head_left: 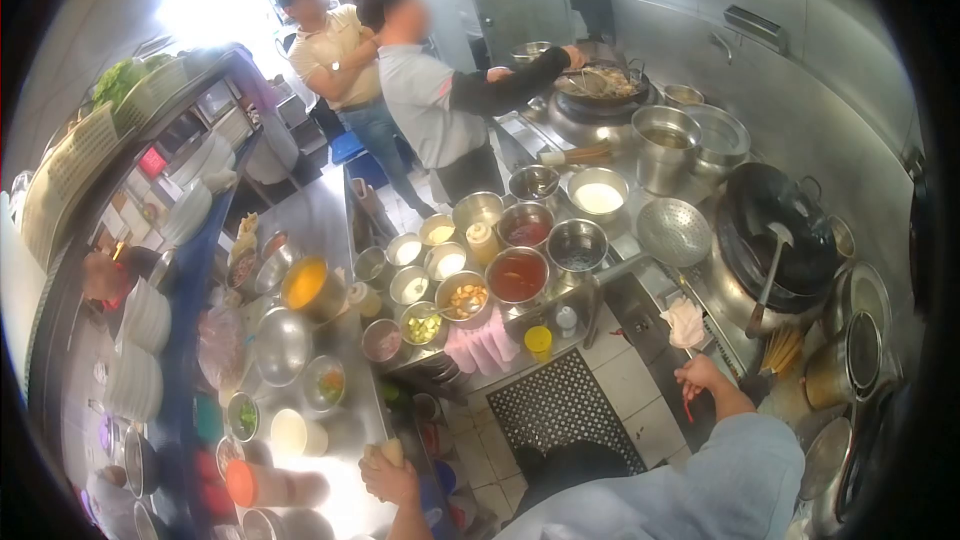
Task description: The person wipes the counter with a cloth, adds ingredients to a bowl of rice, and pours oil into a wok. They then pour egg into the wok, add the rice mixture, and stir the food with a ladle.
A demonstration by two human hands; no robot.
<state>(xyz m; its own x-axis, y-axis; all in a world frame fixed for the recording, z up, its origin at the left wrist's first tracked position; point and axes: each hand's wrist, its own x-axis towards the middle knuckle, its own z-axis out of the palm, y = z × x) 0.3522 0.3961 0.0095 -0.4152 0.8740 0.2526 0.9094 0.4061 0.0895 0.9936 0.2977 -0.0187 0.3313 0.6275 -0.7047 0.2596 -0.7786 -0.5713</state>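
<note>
Pale and small, a lump (391,451) is sitting in the closed left hand (386,481) above the near steel counter (352,435), looking light, maybe soft, best held round its middle. Far right, the right hand (703,377) is curling beside the wok (790,240); I cannot tell its grip.

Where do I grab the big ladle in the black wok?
Probably grip the ladle by the free end of its long handle, from the near side. It leans with its bowl in the wok, handle jutting over the rim toward the right hand.
</note>
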